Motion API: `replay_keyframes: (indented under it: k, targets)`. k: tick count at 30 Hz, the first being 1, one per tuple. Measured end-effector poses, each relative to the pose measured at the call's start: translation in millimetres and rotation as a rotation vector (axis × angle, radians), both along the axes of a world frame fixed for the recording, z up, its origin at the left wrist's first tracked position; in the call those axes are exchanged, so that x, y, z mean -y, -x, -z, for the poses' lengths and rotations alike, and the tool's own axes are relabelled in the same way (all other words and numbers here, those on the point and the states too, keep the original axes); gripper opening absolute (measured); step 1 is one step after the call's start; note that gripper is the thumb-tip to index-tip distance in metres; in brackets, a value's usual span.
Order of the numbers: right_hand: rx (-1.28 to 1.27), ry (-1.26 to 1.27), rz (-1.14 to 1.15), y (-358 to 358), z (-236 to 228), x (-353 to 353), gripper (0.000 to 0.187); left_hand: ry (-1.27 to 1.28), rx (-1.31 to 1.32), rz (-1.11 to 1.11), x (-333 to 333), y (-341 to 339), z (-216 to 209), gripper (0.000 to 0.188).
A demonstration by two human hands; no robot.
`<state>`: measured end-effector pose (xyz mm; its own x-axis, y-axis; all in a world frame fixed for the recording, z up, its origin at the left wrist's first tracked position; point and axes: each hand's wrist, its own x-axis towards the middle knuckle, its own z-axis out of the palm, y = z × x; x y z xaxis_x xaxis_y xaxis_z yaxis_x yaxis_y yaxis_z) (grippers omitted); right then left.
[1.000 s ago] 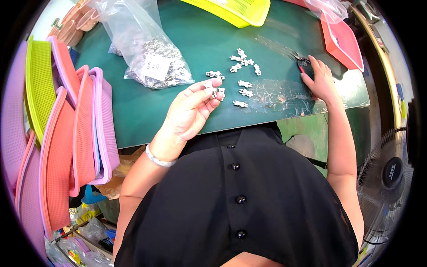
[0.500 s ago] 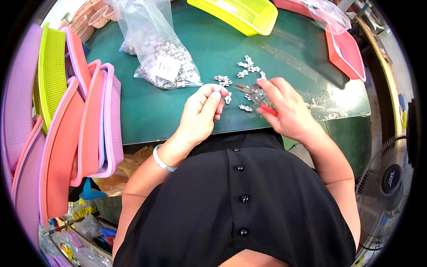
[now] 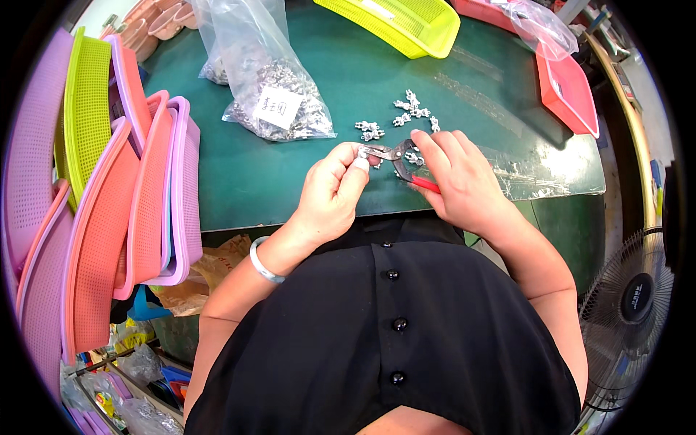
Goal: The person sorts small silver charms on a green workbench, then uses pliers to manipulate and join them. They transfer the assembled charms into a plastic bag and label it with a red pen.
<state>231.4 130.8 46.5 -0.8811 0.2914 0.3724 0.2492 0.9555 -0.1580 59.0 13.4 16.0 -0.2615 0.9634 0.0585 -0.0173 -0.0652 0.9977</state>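
Note:
Near the front edge of the green table, my left hand [image 3: 331, 190] pinches a small silvery metal piece [image 3: 363, 152] between thumb and forefinger. My right hand [image 3: 464, 180] is wrapped round a pair of pliers [image 3: 407, 161] with red grips. The jaws of the pliers reach the piece at my left fingertips; whether they are clamped on it I cannot tell. Just beyond my hands lie several small silvery figure-shaped pieces [image 3: 412, 109], and a few more are partly hidden behind the pliers. A clear plastic bag [image 3: 279, 101] full of similar pieces, with a white label, lies to the left.
Stacked plastic baskets [image 3: 148, 196] in purple, coral and lime stand along the left side. A yellow-green basket [image 3: 413, 47] is at the far side of the green table [image 3: 254, 185], a red tray [image 3: 569, 94] at far right. A fan [image 3: 631, 297] stands at the right.
The pliers have moved left, and their jaws now meet the small piece at my left fingertips. My left hand still pinches it. The whole view has shifted slightly.

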Motion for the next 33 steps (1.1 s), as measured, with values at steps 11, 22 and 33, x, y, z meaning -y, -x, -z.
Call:
replay_keyframes:
  k: [11,22,33]
  targets:
    - [0.051,0.057,0.013,-2,8,3,0.049,0.023,-0.1,-0.017,1,-2,5,0.016]
    - [0.125,-0.007,0.122,1,38,-4,0.035,-0.172,-0.326,-0.126,-3,-18,-25,0.008]
    - [-0.033,0.024,0.048,1,-16,-14,0.049,0.002,0.138,-0.118,-3,2,-10,0.023]
